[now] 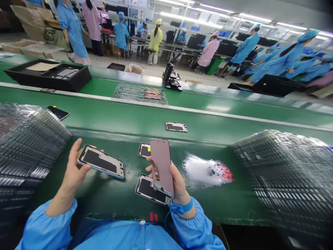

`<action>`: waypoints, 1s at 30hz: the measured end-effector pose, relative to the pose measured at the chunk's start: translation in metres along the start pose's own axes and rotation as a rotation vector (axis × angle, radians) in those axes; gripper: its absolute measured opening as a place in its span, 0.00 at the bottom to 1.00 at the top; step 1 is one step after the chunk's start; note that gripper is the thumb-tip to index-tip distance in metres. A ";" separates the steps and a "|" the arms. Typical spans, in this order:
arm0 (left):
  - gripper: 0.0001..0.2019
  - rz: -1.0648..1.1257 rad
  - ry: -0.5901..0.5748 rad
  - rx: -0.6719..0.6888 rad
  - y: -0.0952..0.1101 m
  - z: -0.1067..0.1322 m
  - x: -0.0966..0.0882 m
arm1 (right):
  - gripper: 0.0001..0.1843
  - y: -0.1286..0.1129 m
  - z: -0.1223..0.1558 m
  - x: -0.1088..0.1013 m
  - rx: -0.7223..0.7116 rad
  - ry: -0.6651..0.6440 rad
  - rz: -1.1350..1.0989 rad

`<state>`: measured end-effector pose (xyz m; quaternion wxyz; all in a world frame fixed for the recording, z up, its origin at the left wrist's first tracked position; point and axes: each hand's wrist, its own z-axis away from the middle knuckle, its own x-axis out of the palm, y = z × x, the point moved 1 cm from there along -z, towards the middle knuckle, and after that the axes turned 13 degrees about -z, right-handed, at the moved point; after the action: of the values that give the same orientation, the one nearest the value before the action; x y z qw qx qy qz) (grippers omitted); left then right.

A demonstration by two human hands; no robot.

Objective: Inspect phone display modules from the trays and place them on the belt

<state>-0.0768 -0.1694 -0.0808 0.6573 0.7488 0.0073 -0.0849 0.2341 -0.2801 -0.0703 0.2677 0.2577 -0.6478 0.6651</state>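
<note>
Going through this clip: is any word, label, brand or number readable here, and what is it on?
No word, brand or number can be read.
Yellow label on the phone screen panel by the right hand: too small to read.
Red and black marks on the white plastic wrap: too blurred to read.

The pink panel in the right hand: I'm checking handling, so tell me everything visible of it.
This phone-sized panel is a flat, round-cornered rectangle with a smooth mauve-pink face and a thin reddish edge. A narrow brown flex ribbon runs along its lower left, and a pale strip crosses its bottom end. It stands tilted, held at the lower right by the right hand, above a black-backed panel.
</note>
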 end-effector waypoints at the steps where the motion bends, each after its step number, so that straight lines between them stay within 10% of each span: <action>1: 0.47 0.120 -0.074 -0.039 0.006 0.003 0.013 | 0.29 -0.002 0.000 0.004 -0.052 -0.007 0.047; 10: 0.43 0.374 -0.568 -0.078 0.026 0.030 0.073 | 0.36 -0.005 0.006 0.010 -0.294 -0.235 0.559; 30: 0.46 0.195 -0.577 -0.055 0.033 0.037 0.092 | 0.40 0.008 0.017 0.016 -0.361 -0.339 1.027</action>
<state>0.0141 -0.2195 -0.0652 0.6574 0.6726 -0.2493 -0.2306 0.2171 -0.2966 -0.0643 -0.1580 -0.0371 -0.8272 0.5380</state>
